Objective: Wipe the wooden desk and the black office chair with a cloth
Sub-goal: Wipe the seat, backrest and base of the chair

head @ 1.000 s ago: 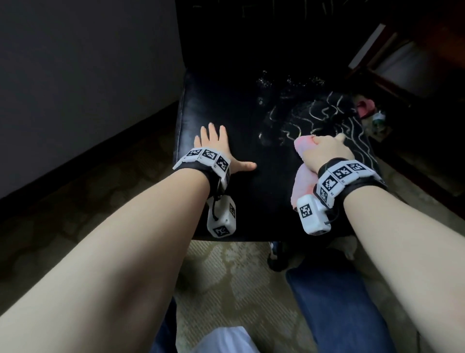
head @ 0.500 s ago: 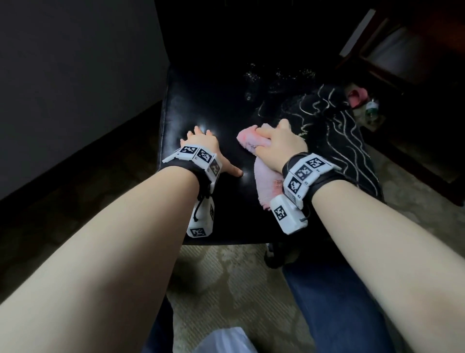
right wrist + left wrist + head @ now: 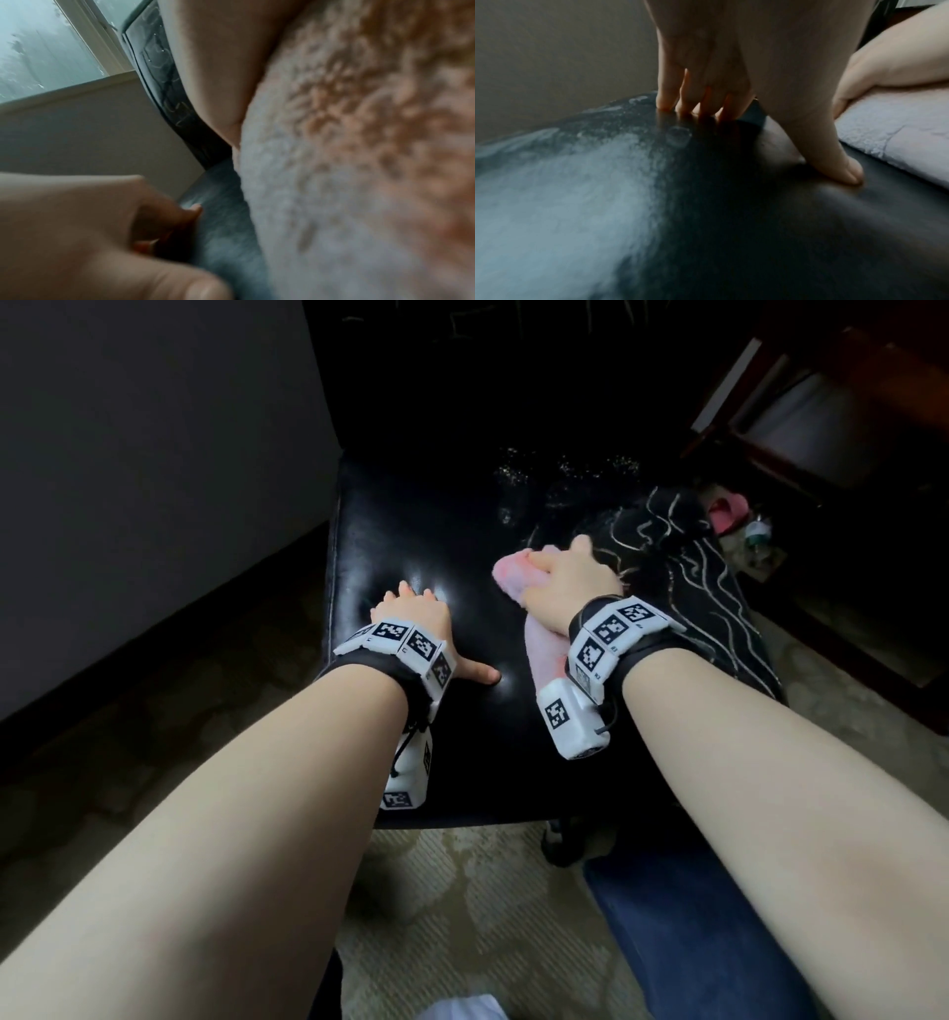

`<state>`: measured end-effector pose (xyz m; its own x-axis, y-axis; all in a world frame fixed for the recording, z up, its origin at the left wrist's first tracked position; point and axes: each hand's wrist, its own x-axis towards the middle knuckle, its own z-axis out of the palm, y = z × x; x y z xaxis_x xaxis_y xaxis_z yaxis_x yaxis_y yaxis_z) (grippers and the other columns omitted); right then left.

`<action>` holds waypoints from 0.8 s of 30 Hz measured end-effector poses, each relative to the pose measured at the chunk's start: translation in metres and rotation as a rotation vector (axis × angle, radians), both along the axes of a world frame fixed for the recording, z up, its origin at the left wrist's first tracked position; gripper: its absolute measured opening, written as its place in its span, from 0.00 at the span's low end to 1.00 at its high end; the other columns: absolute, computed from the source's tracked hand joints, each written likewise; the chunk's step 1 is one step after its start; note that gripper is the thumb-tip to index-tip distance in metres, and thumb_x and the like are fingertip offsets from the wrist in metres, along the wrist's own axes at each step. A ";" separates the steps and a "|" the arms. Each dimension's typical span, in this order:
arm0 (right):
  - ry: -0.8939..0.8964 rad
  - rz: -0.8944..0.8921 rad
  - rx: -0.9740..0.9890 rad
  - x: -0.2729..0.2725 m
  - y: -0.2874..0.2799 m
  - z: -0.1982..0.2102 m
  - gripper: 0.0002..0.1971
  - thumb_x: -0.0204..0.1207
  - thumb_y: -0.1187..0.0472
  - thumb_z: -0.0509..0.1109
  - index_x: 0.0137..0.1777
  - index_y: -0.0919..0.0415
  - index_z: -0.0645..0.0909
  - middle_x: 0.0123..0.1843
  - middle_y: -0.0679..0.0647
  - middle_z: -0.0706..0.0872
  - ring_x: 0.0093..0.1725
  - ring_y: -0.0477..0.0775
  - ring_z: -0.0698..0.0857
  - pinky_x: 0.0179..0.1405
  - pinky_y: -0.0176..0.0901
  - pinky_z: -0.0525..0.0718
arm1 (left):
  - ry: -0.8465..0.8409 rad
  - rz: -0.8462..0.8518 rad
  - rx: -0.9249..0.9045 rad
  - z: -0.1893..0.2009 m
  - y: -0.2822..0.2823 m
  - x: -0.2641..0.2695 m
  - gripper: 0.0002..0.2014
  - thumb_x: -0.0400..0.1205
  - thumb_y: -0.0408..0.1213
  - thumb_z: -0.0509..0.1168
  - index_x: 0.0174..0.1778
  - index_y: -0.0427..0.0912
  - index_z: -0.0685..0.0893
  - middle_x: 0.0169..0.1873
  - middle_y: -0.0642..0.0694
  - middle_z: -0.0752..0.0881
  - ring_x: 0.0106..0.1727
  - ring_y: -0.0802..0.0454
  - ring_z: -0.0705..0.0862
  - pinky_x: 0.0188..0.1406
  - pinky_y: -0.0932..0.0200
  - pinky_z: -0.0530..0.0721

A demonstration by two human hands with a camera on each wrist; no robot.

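Observation:
The black office chair seat (image 3: pixel 411 531) fills the middle of the head view, shiny and dark. My left hand (image 3: pixel 441 634) presses on its left part, fingertips and spread thumb down on the leather, holding nothing; the left wrist view shows the left hand (image 3: pixel 765 140) the same way. My right hand (image 3: pixel 565 577) grips a bunched pink cloth (image 3: pixel 513 572) and presses it on the seat just right of the left hand. In the right wrist view the cloth (image 3: pixel 359 162) fills the space under the palm. The wooden desk is not clearly in view.
A black fabric with white squiggles (image 3: pixel 693 588) lies over the seat's right side. Dark wooden furniture (image 3: pixel 847 403) stands at the back right, with a pink item (image 3: pixel 729 513) and a small bottle (image 3: pixel 757 536) on the floor. A grey wall (image 3: pixel 154 454) is left; patterned carpet (image 3: pixel 488 916) and my jeans leg (image 3: pixel 693 942) are below.
My right hand slid the cloth leftward across the seat, from the patterned fabric toward my left hand. The left hand stayed pressed on the seat.

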<state>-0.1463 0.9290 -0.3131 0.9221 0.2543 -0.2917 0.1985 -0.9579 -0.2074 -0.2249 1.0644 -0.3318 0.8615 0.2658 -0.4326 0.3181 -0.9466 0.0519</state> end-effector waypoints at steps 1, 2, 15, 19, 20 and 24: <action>0.027 0.052 0.053 -0.003 0.006 -0.002 0.15 0.78 0.54 0.58 0.63 0.49 0.76 0.57 0.56 0.67 0.54 0.64 0.79 0.53 0.52 0.80 | -0.004 -0.029 0.003 0.004 0.001 0.001 0.57 0.59 0.77 0.67 0.74 0.37 0.68 0.73 0.36 0.70 0.73 0.40 0.70 0.64 0.50 0.74; 0.042 0.113 0.096 -0.006 0.010 -0.004 0.12 0.78 0.53 0.60 0.59 0.47 0.77 0.54 0.54 0.66 0.51 0.62 0.80 0.50 0.50 0.80 | -0.001 -0.056 0.007 0.007 0.001 0.001 0.52 0.61 0.76 0.67 0.71 0.39 0.71 0.71 0.37 0.73 0.71 0.41 0.73 0.59 0.53 0.75; -0.027 -0.342 0.144 0.032 -0.032 -0.008 0.23 0.74 0.51 0.54 0.66 0.51 0.79 0.62 0.59 0.69 0.47 0.66 0.75 0.54 0.59 0.78 | -0.018 -0.109 0.067 0.013 0.003 0.003 0.51 0.63 0.75 0.65 0.69 0.36 0.71 0.68 0.39 0.74 0.74 0.41 0.70 0.63 0.52 0.73; -0.023 -0.471 0.131 0.043 -0.026 -0.004 0.24 0.74 0.48 0.51 0.59 0.57 0.82 0.70 0.61 0.69 0.46 0.66 0.76 0.47 0.55 0.74 | -0.021 -0.149 0.095 0.014 0.007 0.010 0.43 0.62 0.77 0.64 0.57 0.42 0.79 0.57 0.44 0.82 0.62 0.46 0.79 0.51 0.55 0.76; -0.014 -0.464 0.120 0.044 -0.021 -0.002 0.25 0.74 0.48 0.50 0.57 0.60 0.82 0.70 0.61 0.69 0.46 0.67 0.77 0.45 0.54 0.73 | -0.048 -0.149 0.092 0.017 0.009 0.015 0.38 0.63 0.77 0.64 0.50 0.44 0.81 0.51 0.46 0.85 0.55 0.46 0.82 0.46 0.56 0.76; 0.007 -0.245 0.086 0.047 0.004 0.002 0.23 0.76 0.51 0.52 0.64 0.61 0.77 0.64 0.60 0.69 0.52 0.67 0.76 0.50 0.56 0.76 | -0.164 -0.120 0.092 0.027 0.020 0.040 0.25 0.70 0.67 0.69 0.41 0.45 0.80 0.45 0.46 0.86 0.42 0.45 0.83 0.39 0.57 0.74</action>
<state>-0.0992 0.9327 -0.3115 0.9573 0.0475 -0.2851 -0.0391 -0.9561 -0.2904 -0.1853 1.0843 -0.3052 0.9462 0.1889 -0.2627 0.1971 -0.9804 0.0051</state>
